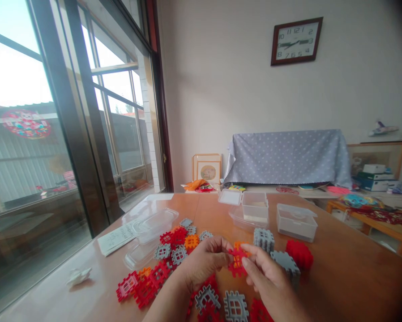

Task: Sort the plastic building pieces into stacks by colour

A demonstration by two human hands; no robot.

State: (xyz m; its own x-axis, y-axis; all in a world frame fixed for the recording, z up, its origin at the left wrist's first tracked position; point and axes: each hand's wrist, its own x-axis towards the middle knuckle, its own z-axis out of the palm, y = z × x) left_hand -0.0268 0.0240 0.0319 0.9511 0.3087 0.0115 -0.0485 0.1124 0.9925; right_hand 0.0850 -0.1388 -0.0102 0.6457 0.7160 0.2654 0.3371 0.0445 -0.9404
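Between my two hands, above the table, is a red notched building tile [237, 263] with window-like openings. Orange plastic shows behind and through it. My left hand [209, 260] pinches its left edge, and my right hand [263, 270] grips the right edge with thumb and fingers. Loose red, grey and orange tiles lie in a pile [159, 273] left of my hands. A grey window tile [235, 306] rests just below them, near the front. To the right stand a grey tile stack [263, 239], another grey stack [286, 261] and a red stack [299, 255].
Farther back on the brown table [207, 208] are an open clear box [255, 206] and a lidded box [297, 222]. Clear plastic lids [156, 226], written paper [115, 238] and a crumpled tissue [78, 276] lie left. A glass window wall [120, 125] borders that side.
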